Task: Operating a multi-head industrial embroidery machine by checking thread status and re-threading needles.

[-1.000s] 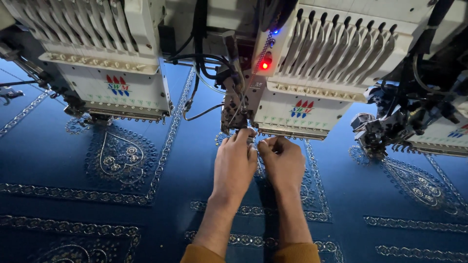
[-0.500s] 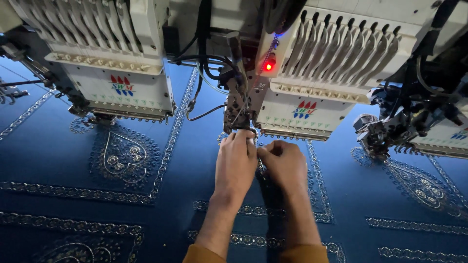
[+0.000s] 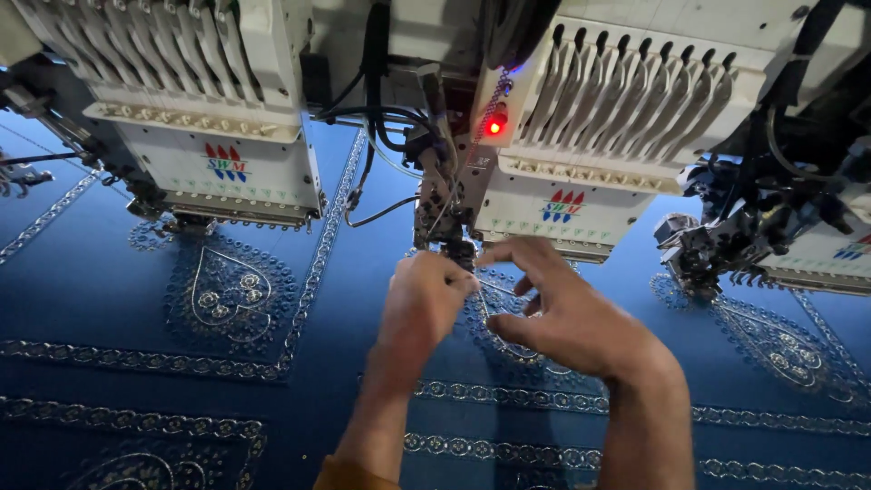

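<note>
Now both hands at needle assembly of right machine head, far centre. Left hand curled, pinching something unclear; right hand half-open, fingers spread, over blue cloth.

Two hands show at the lower centre – the left hand and the right hand. Three embroidery heads run across the top: one at the upper left, one at the upper centre, a third cut off at the right edge. One red lamp glows. One blue cloth bears three heart motifs – left, centre, right.
</note>
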